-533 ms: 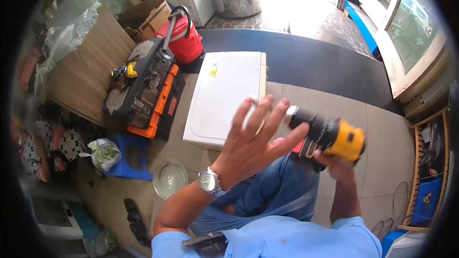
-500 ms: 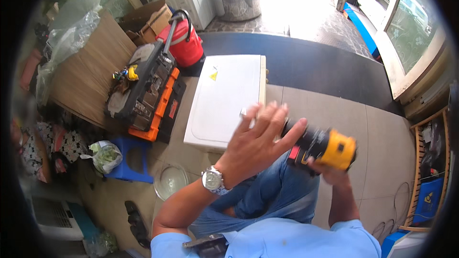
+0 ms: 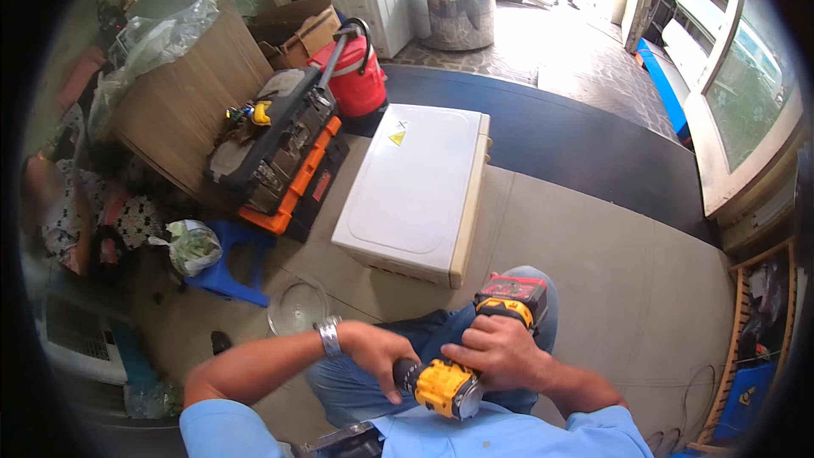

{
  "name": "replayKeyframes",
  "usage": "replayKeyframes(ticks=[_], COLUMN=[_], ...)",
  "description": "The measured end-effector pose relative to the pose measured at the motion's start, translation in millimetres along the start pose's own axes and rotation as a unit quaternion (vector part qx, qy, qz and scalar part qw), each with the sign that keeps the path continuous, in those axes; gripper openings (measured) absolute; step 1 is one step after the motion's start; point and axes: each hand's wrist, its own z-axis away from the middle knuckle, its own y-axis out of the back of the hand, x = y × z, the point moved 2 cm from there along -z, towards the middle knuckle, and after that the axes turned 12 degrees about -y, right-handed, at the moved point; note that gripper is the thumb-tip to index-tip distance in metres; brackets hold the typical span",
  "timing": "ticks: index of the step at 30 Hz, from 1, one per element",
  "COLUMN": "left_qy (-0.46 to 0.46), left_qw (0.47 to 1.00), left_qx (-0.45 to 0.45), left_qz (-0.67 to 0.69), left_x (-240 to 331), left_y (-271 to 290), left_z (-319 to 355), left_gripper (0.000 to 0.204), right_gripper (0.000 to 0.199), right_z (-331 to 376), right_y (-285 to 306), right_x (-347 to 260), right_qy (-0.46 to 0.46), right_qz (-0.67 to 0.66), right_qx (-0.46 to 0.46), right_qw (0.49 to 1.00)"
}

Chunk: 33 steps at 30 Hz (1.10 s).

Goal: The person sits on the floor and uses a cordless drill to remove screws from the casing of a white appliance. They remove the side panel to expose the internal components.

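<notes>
A yellow and black cordless drill (image 3: 443, 388) lies across my lap, close to my blue shirt, its chuck pointing left. My right hand (image 3: 502, 354) is wrapped around its handle, just below the red and black battery (image 3: 514, 293), which points away from me. The fingers of my left hand (image 3: 379, 358), with a metal wristwatch (image 3: 329, 337) above it, close round the black chuck; whether a bit sits in it is hidden. Beyond my knees stands a white box-shaped appliance (image 3: 411, 195) with a cream side and a yellow warning triangle on top. Neither hand touches it.
Left of the appliance are a black and orange toolbox (image 3: 284, 153) and a red drink cooler (image 3: 352, 80). A blue stool (image 3: 242, 254) and a round glass dish (image 3: 298, 307) lie nearer. Another person (image 3: 110, 212) sits at the far left. A wooden rack (image 3: 736, 322) stands at right.
The drill has swung round and come down to my lap, chuck now toward the left. My left hand, earlier spread and blurred near its front, has closed on the chuck. The view has shifted.
</notes>
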Motion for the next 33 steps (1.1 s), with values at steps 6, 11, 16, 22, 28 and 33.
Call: replayKeyframes(ticks=[6, 11, 16, 22, 28, 33], left_qy=[-0.159, -0.165, 0.024, 0.003, -0.087, -0.125], left_qw=[0.819, 0.576, 0.928, 0.913, 0.839, 0.790], left_qx=[0.444, 0.591, 0.344, 0.345, 0.442, 0.459], left_qz=[-0.328, -0.541, -0.138, -0.216, -0.306, -0.387], left_x=[60, 83, 112, 91, 90, 100], left_y=[-3, -4, 16, 19, 22, 21], left_z=[14, -20, 1, 9, 6, 1], left_gripper=[0.062, 0.057, 0.036, 0.038, 0.040, 0.039], right_gripper=[0.044, 0.063, 0.060, 0.055, 0.059, 0.063], right_z=[9, 11, 13, 3, -2, -5], right_y=[28, 44, 41, 31, 33, 45], right_x=[22, 53, 32, 26, 33, 46], right_qy=[-0.091, -0.142, -0.116, -0.070, -0.104, -0.077], right_qz=[-0.018, -0.095, -0.122, -0.080, -0.080, -0.133], right_qx=[0.066, 0.109, 0.135, 0.132, 0.155, 0.033], right_qw=[0.993, 0.979, 0.976, 0.986, 0.979, 0.988])
